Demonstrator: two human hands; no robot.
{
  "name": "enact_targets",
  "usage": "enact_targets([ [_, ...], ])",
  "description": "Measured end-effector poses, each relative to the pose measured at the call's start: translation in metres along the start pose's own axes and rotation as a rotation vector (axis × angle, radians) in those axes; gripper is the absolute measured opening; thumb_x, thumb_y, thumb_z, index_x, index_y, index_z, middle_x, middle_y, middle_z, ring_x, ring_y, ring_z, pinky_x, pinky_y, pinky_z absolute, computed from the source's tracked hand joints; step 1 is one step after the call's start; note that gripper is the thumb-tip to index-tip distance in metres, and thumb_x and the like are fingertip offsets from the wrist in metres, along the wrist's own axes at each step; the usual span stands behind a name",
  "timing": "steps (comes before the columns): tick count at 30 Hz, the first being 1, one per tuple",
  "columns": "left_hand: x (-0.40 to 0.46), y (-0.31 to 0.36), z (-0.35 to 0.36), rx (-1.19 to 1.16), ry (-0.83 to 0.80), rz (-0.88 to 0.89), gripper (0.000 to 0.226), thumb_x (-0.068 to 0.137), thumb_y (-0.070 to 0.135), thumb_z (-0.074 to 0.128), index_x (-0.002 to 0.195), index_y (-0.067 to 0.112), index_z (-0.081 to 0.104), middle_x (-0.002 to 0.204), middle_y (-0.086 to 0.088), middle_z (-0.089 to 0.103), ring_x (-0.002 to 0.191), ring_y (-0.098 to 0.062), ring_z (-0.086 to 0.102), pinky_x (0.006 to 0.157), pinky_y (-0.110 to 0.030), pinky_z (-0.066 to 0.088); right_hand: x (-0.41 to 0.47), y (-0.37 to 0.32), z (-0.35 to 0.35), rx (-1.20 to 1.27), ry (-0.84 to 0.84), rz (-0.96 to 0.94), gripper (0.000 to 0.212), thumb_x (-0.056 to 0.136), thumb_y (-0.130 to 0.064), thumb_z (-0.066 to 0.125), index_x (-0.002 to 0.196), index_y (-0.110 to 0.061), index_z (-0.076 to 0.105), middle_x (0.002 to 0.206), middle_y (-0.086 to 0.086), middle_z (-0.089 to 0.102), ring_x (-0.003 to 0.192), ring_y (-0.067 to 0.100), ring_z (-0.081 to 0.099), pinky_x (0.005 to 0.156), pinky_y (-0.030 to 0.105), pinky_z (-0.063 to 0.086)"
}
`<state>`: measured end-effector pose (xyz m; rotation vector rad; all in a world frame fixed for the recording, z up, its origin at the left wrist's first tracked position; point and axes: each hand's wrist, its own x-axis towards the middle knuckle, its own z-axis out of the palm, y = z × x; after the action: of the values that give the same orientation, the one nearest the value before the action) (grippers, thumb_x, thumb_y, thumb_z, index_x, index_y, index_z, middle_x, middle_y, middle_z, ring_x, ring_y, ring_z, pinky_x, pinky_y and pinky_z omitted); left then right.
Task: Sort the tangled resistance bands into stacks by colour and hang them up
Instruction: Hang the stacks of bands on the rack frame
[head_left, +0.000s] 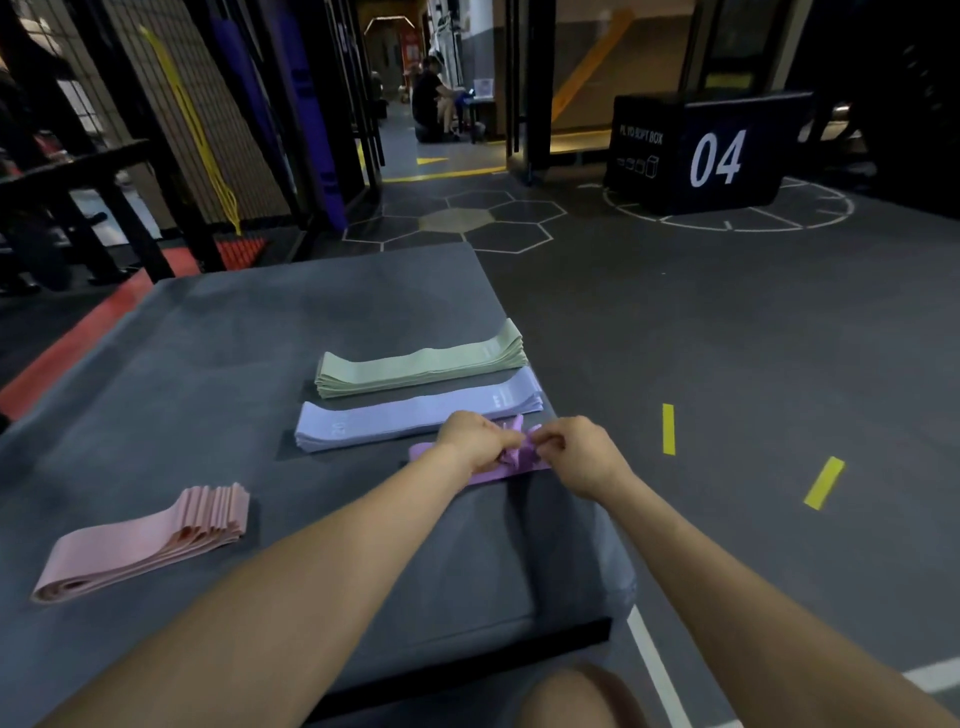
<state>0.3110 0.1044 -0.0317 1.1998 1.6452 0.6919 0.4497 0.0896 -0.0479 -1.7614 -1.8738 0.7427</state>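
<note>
Four Band Stacks on a Mat, Box Beyond

On the mat (218, 332), toward its right edge: three band stacks in a row from far to near. Farthest, the first stack (421, 361); just before it, the second stack (415, 421); nearest, the third bundle (511, 462), at the right edge, gripped between the left hand (478, 439) and right hand (584, 449). Well apart, at the near left of the mat: a fourth stack (145, 545). Behind the mat to the left, a wire rack (171, 104) with a long band (192, 124) hanging on it. Far right, on the floor beyond the mat, a plyo box (706, 150).
</note>
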Motion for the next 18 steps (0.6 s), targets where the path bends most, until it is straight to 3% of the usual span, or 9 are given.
enact_targets([
  [2,0.001,-0.002,-0.001,-0.039,-0.002,0.013,0.027,0.087,0.018,0.063,0.063,0.009,0.057,0.062,-0.007,0.056,0.058,-0.017,0.049,0.061,-0.022,0.046,0.002,0.002,-0.001,0.026,0.002,0.005,0.033,0.086,-0.002,0.042,0.093,-0.014,0.072,0.087,0.007,0.065,0.080,0.022,0.056,0.067,0.022,0.039],
  [4,0.001,-0.006,-0.004,-0.066,-0.022,0.020,0.018,0.092,0.008,0.053,0.077,0.005,0.060,0.067,-0.006,0.054,0.059,-0.013,0.048,0.056,-0.017,0.044,0.003,0.003,-0.001,0.062,0.010,0.012,0.030,0.088,-0.003,0.045,0.096,-0.011,0.072,0.084,0.005,0.064,0.077,0.018,0.055,0.067,0.020,0.037],
  [7,0.000,-0.014,-0.007,0.109,-0.021,0.122,0.022,0.087,-0.003,0.055,0.106,0.002,0.066,0.087,-0.008,0.064,0.080,-0.015,0.056,0.080,-0.023,0.049,0.004,0.003,-0.001,0.142,0.067,0.036,0.020,0.089,-0.007,0.053,0.093,-0.007,0.072,0.082,0.005,0.066,0.078,0.016,0.058,0.068,0.021,0.039],
  [11,-0.005,-0.019,-0.002,0.214,-0.027,0.213,0.031,0.086,-0.004,0.056,0.115,0.004,0.063,0.110,-0.012,0.066,0.092,-0.013,0.057,0.090,-0.027,0.048,-0.001,-0.001,0.000,0.162,0.119,0.052,0.016,0.087,-0.009,0.060,0.097,-0.007,0.072,0.088,0.006,0.069,0.081,0.010,0.055,0.067,0.012,0.035],
  [15,-0.007,-0.019,0.001,0.216,-0.025,0.207,0.033,0.086,-0.006,0.053,0.117,0.002,0.062,0.115,-0.018,0.065,0.088,-0.016,0.055,0.092,-0.031,0.048,-0.007,-0.008,0.001,0.114,0.127,0.056,0.021,0.085,-0.008,0.062,0.104,-0.006,0.070,0.098,0.011,0.070,0.089,0.019,0.060,0.070,0.015,0.036],
  [18,-0.008,-0.014,-0.002,0.208,-0.018,0.207,0.037,0.083,-0.007,0.055,0.118,0.003,0.060,0.109,-0.013,0.065,0.090,-0.016,0.055,0.088,-0.027,0.048,-0.011,-0.014,-0.001,0.089,0.143,0.056,0.022,0.084,-0.006,0.061,0.105,-0.005,0.069,0.097,0.011,0.070,0.093,0.021,0.064,0.071,0.018,0.039],
])
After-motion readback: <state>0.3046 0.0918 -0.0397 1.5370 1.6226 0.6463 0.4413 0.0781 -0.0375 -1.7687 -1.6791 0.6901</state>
